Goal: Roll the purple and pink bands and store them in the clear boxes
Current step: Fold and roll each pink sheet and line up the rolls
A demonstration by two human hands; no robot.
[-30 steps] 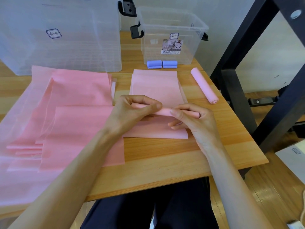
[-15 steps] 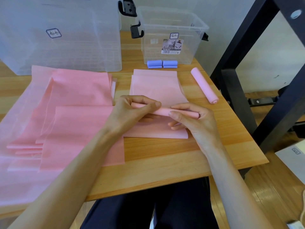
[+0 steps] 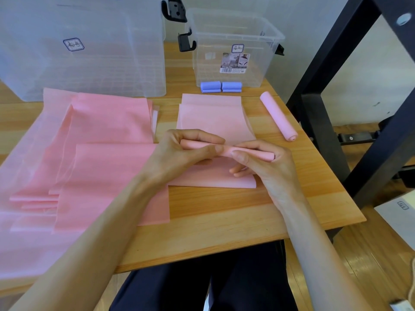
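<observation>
A thin, partly rolled pink band (image 3: 260, 153) lies across a flat pale pink sheet (image 3: 213, 117) at the table's middle. My left hand (image 3: 186, 151) pinches the roll's left part between thumb and fingers. My right hand (image 3: 265, 162) grips its right part, with the roll's end sticking out past the fingers. A finished pink roll (image 3: 277, 115) lies to the right. Two folded purple bands (image 3: 221, 86) sit in front of the small clear box (image 3: 235, 48). The large clear box (image 3: 85, 48) stands at the back left.
A pile of flat pink bands (image 3: 89, 158) covers the left half of the wooden table (image 3: 224, 212). A black metal frame (image 3: 332, 90) rises at the right, close to the table's edge. My lap is below the front edge.
Both hands have kept hold of the roll and turned it slightly; the fingers have shifted a little on it. Nothing else has moved.
</observation>
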